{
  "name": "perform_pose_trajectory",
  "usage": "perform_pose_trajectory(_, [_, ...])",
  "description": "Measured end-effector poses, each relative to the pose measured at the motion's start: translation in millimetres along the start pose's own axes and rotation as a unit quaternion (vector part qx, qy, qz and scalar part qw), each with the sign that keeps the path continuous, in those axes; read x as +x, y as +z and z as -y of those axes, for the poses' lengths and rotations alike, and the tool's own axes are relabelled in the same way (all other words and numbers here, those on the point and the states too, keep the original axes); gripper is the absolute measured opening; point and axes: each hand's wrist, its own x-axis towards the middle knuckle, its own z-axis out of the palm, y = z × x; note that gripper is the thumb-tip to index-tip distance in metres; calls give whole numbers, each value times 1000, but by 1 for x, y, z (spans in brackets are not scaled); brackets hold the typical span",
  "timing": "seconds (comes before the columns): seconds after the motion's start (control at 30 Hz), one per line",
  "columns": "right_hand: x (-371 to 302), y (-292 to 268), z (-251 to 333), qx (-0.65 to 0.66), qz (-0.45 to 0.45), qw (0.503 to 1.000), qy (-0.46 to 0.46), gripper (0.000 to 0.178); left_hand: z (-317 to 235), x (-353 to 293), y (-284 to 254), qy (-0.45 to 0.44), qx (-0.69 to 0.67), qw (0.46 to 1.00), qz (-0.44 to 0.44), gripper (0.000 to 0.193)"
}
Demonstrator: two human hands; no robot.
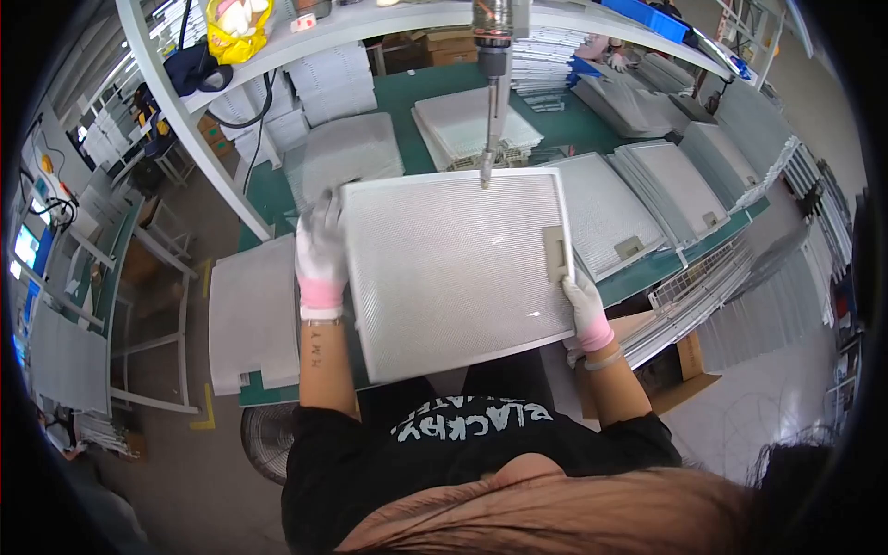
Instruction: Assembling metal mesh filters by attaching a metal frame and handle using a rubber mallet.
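A framed mesh filter panel (453, 277), silvery with a white rim and a grey latch plate (554, 254) near its right side, is in front of my body. My right hand (585, 310), in a white glove with a pink cuff, is closed around its lower right edge. Beside the panel's upper left edge is my left hand (321, 242), gloved the same way. Motion smears its fingers, so I cannot tell whether they grip the rim. A power screwdriver (493, 42) hangs above, its long bit overlapping the panel's top edge in view.
Mesh panels (259, 314) lie on the green table (393, 88) at left. Stacked panels (472, 125) stand behind, with more panels (615, 217) at right. A white shelf (370, 28) crosses the back, bearing a yellow bag (239, 37). A cardboard box (689, 370) sits low at right.
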Motion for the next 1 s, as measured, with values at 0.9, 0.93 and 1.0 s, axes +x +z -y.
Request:
perform_pose_trajectory(0.9, [52,-146,-14,-276,-256,918,128,47,-88,-202,-66,-262,891,251,-273,93])
perform_pose_trajectory(0.93, [50,-142,-4,-358,-242,890,145,59,-99,-209,-73,-228,918,215,-245,90])
perform_pose_trajectory(1.0, [41,-165,-11,-465,-287,826,136,80,-143,-189,-37,-220,881,348,-233,81])
